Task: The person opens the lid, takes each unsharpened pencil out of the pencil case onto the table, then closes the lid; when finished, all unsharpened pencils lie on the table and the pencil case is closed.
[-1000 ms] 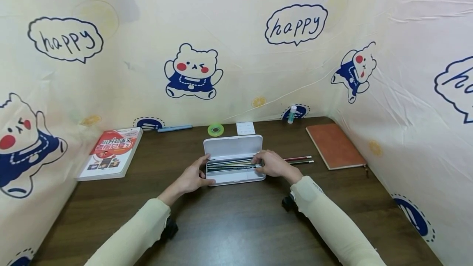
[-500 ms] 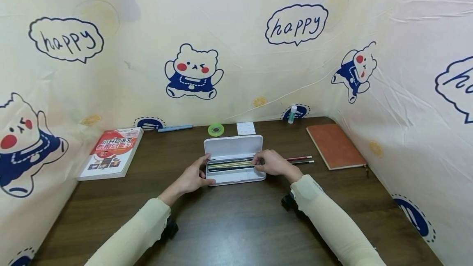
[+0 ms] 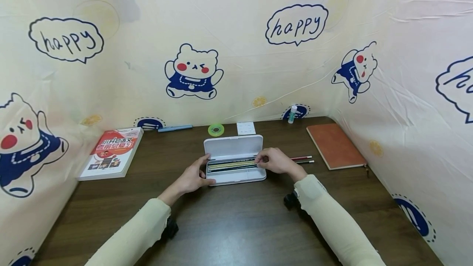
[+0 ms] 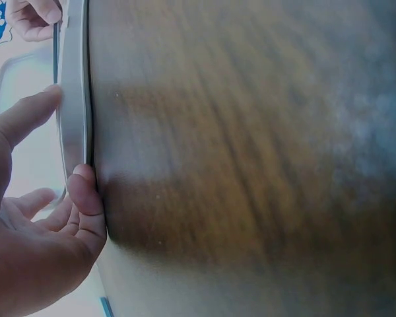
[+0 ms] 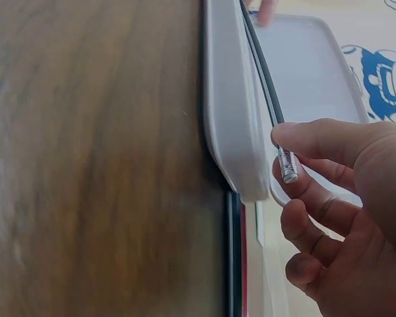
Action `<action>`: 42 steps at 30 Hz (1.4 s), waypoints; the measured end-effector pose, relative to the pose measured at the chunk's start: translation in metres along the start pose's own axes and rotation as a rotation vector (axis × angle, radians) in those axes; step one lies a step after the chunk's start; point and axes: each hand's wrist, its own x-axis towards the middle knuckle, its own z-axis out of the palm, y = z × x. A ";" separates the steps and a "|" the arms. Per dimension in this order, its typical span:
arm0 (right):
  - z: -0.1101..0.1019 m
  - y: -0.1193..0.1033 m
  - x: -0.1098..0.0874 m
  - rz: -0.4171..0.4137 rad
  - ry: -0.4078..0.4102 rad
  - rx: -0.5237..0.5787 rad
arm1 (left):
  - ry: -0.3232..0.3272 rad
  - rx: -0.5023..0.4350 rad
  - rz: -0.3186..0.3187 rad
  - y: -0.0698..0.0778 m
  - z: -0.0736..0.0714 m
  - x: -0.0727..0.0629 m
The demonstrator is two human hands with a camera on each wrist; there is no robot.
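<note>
A white pencil case (image 3: 225,177) lies on the table with its lid (image 3: 233,147) raised, holding several dark and yellowish pencils (image 3: 230,165). My left hand (image 3: 189,177) grips its left end. In the left wrist view, the thumb (image 4: 33,115) touches the rim while the other fingers reach around the case's corner. My right hand (image 3: 276,161) is over the case's right end. Between thumb and finger it pinches a dark pencil (image 5: 267,86) near the silver end, which sits slightly above the rim in the right wrist view. The pencil's far end is hidden.
Red and black pencils (image 3: 306,161) lie right of the case. An orange-brown notebook (image 3: 334,147) is farther right, a thick book (image 3: 111,153) at left. Along the back are a blue pen-like stick (image 3: 175,128), green tape roll (image 3: 216,130), white card (image 3: 245,128) and glue stick (image 3: 292,115).
My right hand has shifted slightly right and up with the pinched pencil. More of the yellowish pencils shows in the case. My left hand stays put.
</note>
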 end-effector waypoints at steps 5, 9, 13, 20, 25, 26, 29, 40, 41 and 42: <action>-0.009 0.010 -0.007 -0.004 0.015 0.032 | 0.007 0.006 0.003 -0.001 0.001 0.000; -0.019 0.019 -0.013 0.013 0.022 0.041 | 0.008 0.006 -0.005 0.000 0.001 0.000; -0.030 0.029 -0.022 0.031 0.038 0.053 | 0.009 0.000 -0.014 0.001 0.002 0.000; -0.046 0.048 -0.043 0.080 0.061 0.080 | 0.007 -0.007 -0.019 0.001 0.001 0.000; -0.057 0.062 -0.059 0.108 0.075 0.090 | 0.004 -0.007 -0.018 0.002 0.001 0.000; -0.059 0.065 -0.062 0.111 0.078 0.087 | 0.004 -0.008 -0.016 0.002 0.000 0.000; -0.064 0.075 -0.071 0.145 0.083 0.086 | 0.004 -0.009 -0.011 0.002 0.000 0.000; -0.077 0.099 -0.101 0.175 0.110 0.032 | 0.005 -0.005 0.000 0.000 0.001 0.000; -0.077 0.101 -0.103 0.178 0.108 0.030 | 0.003 -0.004 0.001 0.000 0.001 0.000; -0.077 0.102 -0.104 0.185 0.106 0.030 | 0.003 -0.005 -0.003 0.000 0.001 0.000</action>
